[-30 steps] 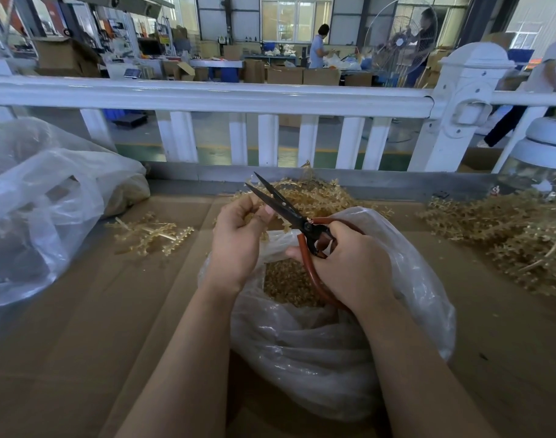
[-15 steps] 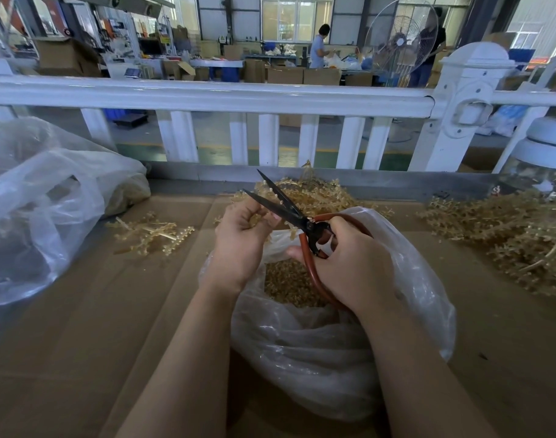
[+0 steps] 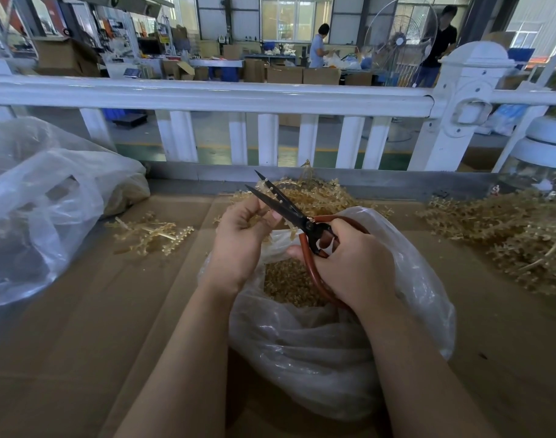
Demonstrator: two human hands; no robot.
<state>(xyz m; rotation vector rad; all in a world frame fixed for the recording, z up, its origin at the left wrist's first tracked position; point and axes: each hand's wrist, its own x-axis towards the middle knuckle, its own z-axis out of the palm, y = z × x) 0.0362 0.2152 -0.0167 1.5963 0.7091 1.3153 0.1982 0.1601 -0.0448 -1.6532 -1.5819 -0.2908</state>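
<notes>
Open bag (image 3: pixel 333 349) of cut bits sits under both hands. Right hand (image 3: pixel 355 267) is curled through the scissors (image 3: pixel 291 214) handles, blades parted. Left hand (image 3: pixel 240 240) pinches a golden sprig (image 3: pixel 268 186) between them (thumb close). Risk: a nicked thumb, or offcuts missing the bag.

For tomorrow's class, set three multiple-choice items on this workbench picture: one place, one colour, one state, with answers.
1. Where does the clear bag lie? A) on the railing B) on the cardboard, under the left hand and right hand C) on the floor
2. The scissors have handles that are: A) blue B) red-brown C) white
3. The blades are: A) open B) shut C) missing
Answers: B, both hands work above it; B, the loops show it; A, the tips stand apart around the gold sprig that the left hand holds.
</notes>
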